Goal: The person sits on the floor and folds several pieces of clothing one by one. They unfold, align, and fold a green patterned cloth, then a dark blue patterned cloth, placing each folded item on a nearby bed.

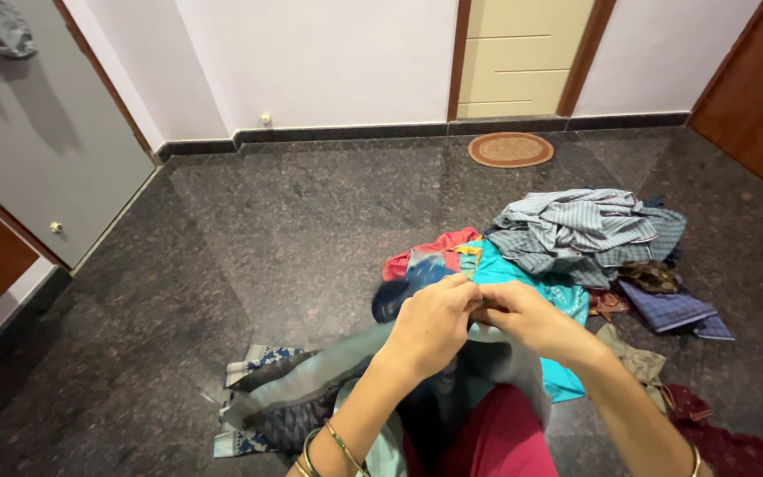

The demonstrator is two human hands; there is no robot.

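Head view, looking down at a dark polished stone floor [249, 230].

Left hand [430, 322] and right hand [527, 320] raised together mid-frame, knuckles nearly touching. Fingers [457, 287] of both closed, pinching the top edge of a grey-green garment [346, 367] between them. Pinch point itself small and partly hidden by the knuckles; exact fold not readable. Garment hangs down from the hands and spreads left onto the floor, lower part slightly blurred.

Thin green and gold bangles [328, 446] on left wrist, one gold bangle [696, 459] on right wrist. Red trousers [496, 442] at bottom centre, under the hanging cloth.

Below-left of the garment, touching it: blue-and-white patterned cloth [253, 362] flat on floor.

Just behind the hands: teal cloth [523, 274], with a red-pink piece [434, 252] beside it to the left. Further right, heap of clothes topped by a grey-blue striped shirt [576, 230]; dark blue checked piece [673, 309] at its near edge. Maroon cloth [735, 446] bottom right, apart from the heap.

Far wall: cream door [523, 57] in brown frame, small oval mat [510, 149] in front of it. Grey cupboard door [37, 150] at left with round knob.
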